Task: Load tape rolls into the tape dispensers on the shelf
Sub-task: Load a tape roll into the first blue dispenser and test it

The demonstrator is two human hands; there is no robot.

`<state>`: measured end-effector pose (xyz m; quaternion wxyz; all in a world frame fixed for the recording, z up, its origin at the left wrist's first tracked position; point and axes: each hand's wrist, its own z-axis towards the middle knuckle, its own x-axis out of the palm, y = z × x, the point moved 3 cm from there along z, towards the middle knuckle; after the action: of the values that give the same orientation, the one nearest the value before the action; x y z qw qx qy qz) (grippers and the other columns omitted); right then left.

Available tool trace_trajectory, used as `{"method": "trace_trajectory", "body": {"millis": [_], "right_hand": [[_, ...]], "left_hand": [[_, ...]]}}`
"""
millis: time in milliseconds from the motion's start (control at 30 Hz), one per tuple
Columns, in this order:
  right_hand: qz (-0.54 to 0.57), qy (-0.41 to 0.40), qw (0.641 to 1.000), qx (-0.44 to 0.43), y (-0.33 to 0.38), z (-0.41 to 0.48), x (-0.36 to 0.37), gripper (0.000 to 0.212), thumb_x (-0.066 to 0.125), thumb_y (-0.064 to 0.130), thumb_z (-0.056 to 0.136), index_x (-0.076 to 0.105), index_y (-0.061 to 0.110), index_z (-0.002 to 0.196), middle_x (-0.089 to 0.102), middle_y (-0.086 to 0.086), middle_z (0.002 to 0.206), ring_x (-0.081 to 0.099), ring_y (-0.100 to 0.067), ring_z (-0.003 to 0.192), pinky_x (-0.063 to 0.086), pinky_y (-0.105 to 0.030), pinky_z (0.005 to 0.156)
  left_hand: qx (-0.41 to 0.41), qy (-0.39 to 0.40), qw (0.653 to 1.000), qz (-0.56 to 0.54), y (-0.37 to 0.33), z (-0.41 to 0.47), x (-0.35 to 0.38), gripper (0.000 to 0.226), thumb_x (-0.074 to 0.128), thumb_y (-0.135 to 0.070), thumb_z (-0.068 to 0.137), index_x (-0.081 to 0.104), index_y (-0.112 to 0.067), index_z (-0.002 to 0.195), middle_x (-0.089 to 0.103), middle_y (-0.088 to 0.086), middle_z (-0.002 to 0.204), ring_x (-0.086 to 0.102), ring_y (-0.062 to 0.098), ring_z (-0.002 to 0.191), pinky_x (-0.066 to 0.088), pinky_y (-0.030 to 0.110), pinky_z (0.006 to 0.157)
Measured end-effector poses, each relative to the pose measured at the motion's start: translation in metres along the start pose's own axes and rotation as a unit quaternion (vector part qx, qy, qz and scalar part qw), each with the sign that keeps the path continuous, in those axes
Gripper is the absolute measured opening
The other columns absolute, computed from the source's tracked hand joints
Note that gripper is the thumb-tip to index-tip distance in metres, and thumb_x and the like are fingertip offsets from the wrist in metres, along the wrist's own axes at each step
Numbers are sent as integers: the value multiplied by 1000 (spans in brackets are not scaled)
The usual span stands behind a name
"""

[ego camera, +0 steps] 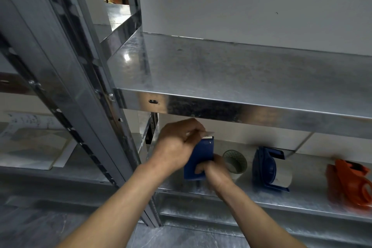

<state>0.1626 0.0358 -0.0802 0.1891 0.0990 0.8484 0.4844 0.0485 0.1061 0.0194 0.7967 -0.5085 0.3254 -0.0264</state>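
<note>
A blue tape dispenser (203,155) stands at the left end of the lower metal shelf (261,203). My right hand (215,173) grips its lower body. My left hand (177,143) pinches a strip of clear tape (209,133) pulled over the dispenser's toothed top edge. Right behind my right hand lies a clear tape roll (235,161) on its side. Further right a second blue dispenser (269,169) holds a pale roll. An orange dispenser (350,183) lies at the far right of the shelf.
An upper metal shelf (241,78) juts out above my hands, its front lip close over them. A steel upright (84,106) runs diagonally at the left. Papers (34,143) lie on the neighbouring shelf to the left. Grey floor shows below.
</note>
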Motion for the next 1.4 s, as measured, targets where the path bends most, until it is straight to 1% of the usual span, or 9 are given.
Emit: {"method": "trace_trajectory", "body": {"millis": [333, 400, 600, 767, 900, 1033, 1100, 1200, 1400], "right_hand": [[106, 8, 994, 32, 13, -5, -2, 23, 58, -2, 62, 56, 16, 48, 62, -12, 68, 57, -29, 76, 41, -36, 70], [160, 24, 987, 26, 16, -8, -1, 8, 58, 4, 56, 59, 12, 58, 62, -15, 75, 56, -31, 82, 41, -40, 77], [301, 97, 948, -37, 26, -13, -2, 36, 67, 19, 80, 68, 3, 112, 72, -19, 108, 65, -34, 102, 46, -49, 102], [232, 36, 972, -19, 26, -10, 4, 33, 56, 41, 97, 72, 15, 109, 76, -11, 105, 70, -28, 104, 49, -48, 104], [267, 13, 963, 11, 25, -6, -2, 39, 58, 47, 93, 72, 15, 109, 76, -13, 105, 70, -31, 104, 49, -52, 103], [375, 44, 926, 27, 26, -7, -10, 42, 57, 41, 93, 66, 7, 117, 76, -15, 101, 73, -30, 89, 60, -43, 81], [418, 64, 906, 21, 26, -9, -13, 39, 57, 38, 90, 66, 6, 109, 75, -13, 85, 71, -24, 67, 58, -33, 61], [451, 64, 890, 20, 27, -10, -15, 59, 61, 45, 78, 63, 3, 121, 71, -19, 97, 68, -29, 80, 56, -42, 85], [421, 38, 905, 56, 25, -3, -17, 55, 57, 50, 88, 66, 4, 116, 70, -24, 112, 64, -39, 108, 48, -52, 102]], "left_hand": [[116, -32, 982, 144, 36, -25, 26, 23, 54, -33, 83, 75, -24, 79, 59, 3, 135, 46, 34, 133, 45, 54, 100], [116, -61, 981, 140, 43, -26, 24, 21, 56, -31, 84, 76, -23, 82, 57, 5, 137, 46, 35, 134, 44, 50, 103], [114, -83, 985, 101, 46, -23, 15, 18, 59, -27, 85, 75, -22, 84, 50, 5, 142, 47, 25, 132, 32, 18, 109], [79, -69, 992, 69, 37, -24, 17, 17, 67, -23, 80, 78, -26, 92, 44, 2, 150, 39, 17, 140, 28, 16, 113], [-9, -113, 989, -91, 31, -32, 14, 37, 76, -10, 78, 70, -30, 109, 38, -8, 151, 28, -16, 136, 30, 9, 107], [-282, -133, 936, -165, 55, -26, 24, 54, 68, -37, 85, 53, -22, 135, 55, -5, 135, 53, 11, 120, 45, 35, 102], [-370, -54, 889, -265, 64, -25, 34, 46, 64, -45, 84, 65, -17, 120, 70, 1, 109, 65, 19, 95, 52, 37, 81], [-426, 21, 802, -418, 64, -30, 38, 29, 60, -38, 90, 72, -17, 106, 74, 11, 102, 68, 29, 94, 54, 38, 69], [-394, 8, 822, -411, 64, -21, 36, 24, 60, -15, 90, 66, -11, 113, 74, 18, 101, 68, 33, 90, 55, 41, 70]]}}
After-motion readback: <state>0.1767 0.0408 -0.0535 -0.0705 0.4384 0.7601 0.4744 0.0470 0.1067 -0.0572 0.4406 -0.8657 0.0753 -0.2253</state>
